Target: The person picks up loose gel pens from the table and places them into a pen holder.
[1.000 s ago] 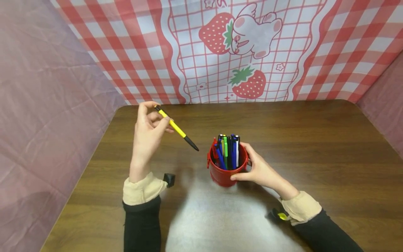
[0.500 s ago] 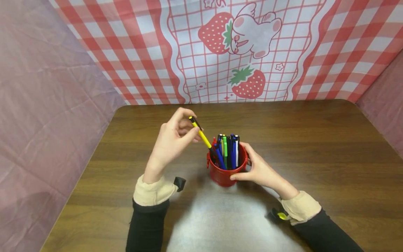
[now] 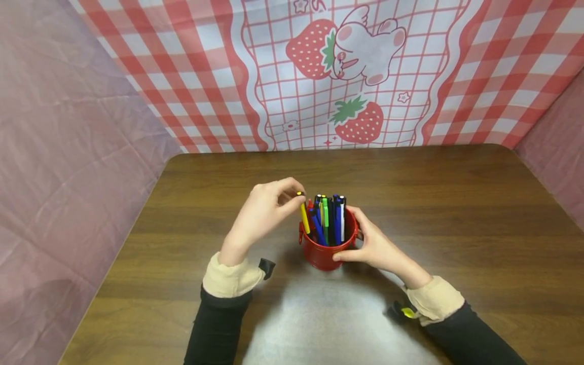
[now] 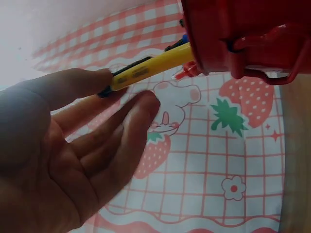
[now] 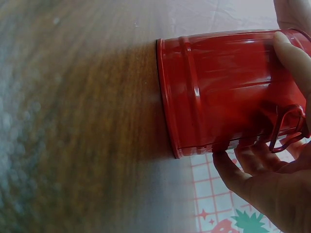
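A small red bucket (image 3: 323,256) with side handles stands upright on the table, filled with several pens (image 3: 326,215) in blue, green, black, white and red. My left hand (image 3: 264,213) pinches the top end of a yellow pen (image 3: 305,218) between thumb and fingertips. The pen's lower part is inside the bucket at its left rim, hidden by the wall in the left wrist view. From the right, my right hand (image 3: 378,248) grips the bucket, thumb across the front and fingers behind. In the right wrist view the bucket's base meets the tabletop.
The brown wooden table (image 3: 433,203) extends around the bucket on all sides. Behind it hangs a red-and-white checked cloth (image 3: 201,71) with strawberries, and a pink cloth (image 3: 77,152) hangs at the left.
My left hand has moved right and slightly down to the bucket, tilting the yellow pen more upright and lowering its dark end inside. The right hand and bucket have stayed put.
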The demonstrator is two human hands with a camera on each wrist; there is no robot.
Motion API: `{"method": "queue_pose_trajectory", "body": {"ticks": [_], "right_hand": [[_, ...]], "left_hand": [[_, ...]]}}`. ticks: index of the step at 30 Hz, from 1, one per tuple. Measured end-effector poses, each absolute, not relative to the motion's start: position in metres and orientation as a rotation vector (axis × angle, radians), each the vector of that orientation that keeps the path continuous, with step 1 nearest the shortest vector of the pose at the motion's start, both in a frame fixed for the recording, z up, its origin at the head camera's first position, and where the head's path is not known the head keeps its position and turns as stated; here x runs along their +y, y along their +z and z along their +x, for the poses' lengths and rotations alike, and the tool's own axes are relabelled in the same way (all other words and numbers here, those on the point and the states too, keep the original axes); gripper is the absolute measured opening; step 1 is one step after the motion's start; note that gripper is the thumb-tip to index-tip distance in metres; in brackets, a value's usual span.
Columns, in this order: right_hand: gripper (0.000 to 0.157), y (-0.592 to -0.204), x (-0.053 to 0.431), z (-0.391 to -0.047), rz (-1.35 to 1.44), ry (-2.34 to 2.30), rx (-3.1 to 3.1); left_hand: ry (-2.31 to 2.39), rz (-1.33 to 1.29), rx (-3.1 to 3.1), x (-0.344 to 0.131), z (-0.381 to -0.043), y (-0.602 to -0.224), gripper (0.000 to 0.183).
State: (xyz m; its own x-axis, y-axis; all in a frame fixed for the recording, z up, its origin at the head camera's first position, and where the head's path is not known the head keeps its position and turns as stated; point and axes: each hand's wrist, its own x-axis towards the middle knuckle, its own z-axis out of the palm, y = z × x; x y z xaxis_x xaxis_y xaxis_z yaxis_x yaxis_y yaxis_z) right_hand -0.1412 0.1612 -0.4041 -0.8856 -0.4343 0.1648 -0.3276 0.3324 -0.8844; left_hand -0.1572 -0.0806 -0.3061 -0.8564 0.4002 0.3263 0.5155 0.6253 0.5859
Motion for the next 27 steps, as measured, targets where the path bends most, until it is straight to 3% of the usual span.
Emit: {"method": "queue_pose_trajectory", "body": {"ticks": [18,27], "right_hand": [[0.087,-0.409,0.162,-0.145,-0.725,-1.576,2.514],[0.094,-0.404,0.171,-0.140,-0.706,-1.467,2.571]], "left_hand": [[-0.790,-0.692,-2.939,-0.065,-0.163,-0.318,0.015],[-0.973,-0.636,-2.797,-0.064,-0.168,-0.322,0.032]]}}
